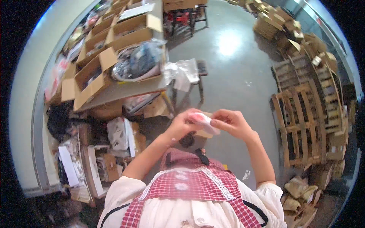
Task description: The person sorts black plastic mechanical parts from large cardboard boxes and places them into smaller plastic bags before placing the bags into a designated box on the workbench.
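Note:
A small white and red plastic packet (206, 122) is held up in front of my apron, with blur hiding its details. My left hand (181, 123) is closed on the packet's left end. At the other end, my right hand (232, 123) pinches its edge between thumb and fingers. Partly hidden behind the packet and hands is a light brown cardboard piece or box (204, 134).
On the left, a table (125, 93) bears several open cartons (91, 78) and a bag-lined round container (137, 62). Clear plastic (182, 72) hangs over a stool. Below is a cluttered shelf (93, 167). Wooden pallets (300, 125) and stacked boxes (268, 26) line the right.

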The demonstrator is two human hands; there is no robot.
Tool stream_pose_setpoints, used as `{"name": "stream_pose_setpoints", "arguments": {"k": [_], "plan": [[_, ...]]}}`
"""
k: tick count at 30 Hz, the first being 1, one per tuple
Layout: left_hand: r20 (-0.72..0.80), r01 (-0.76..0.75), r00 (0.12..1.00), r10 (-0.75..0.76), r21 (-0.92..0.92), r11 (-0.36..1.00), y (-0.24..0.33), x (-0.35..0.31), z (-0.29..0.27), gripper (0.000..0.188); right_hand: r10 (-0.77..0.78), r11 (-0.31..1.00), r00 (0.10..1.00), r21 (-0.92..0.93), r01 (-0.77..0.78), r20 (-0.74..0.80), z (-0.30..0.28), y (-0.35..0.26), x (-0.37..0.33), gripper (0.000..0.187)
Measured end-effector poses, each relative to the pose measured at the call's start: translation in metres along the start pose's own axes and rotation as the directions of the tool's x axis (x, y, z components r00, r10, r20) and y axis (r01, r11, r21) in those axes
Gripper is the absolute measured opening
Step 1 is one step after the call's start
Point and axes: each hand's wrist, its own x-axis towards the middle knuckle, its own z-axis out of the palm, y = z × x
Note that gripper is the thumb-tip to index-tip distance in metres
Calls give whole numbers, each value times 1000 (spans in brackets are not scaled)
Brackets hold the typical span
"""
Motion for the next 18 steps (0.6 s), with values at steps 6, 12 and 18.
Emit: {"name": "stream_pose_setpoints", "arguments": {"k": [6,12,18], "plan": [[312,186,922,-229,161,969,-17,55,100,41,24,909,973,-401,-117,-229,-56,46,-105,19],[336,319,883,-328,83,944,-40,115,145,37,23,882,833,-381,-277,-552,-77,93,-122,11],[391,549,812,-433,-263,793,-70,203,160,34,-13,919,862,-346,-189,-507,-152,102,-72,12]]}}
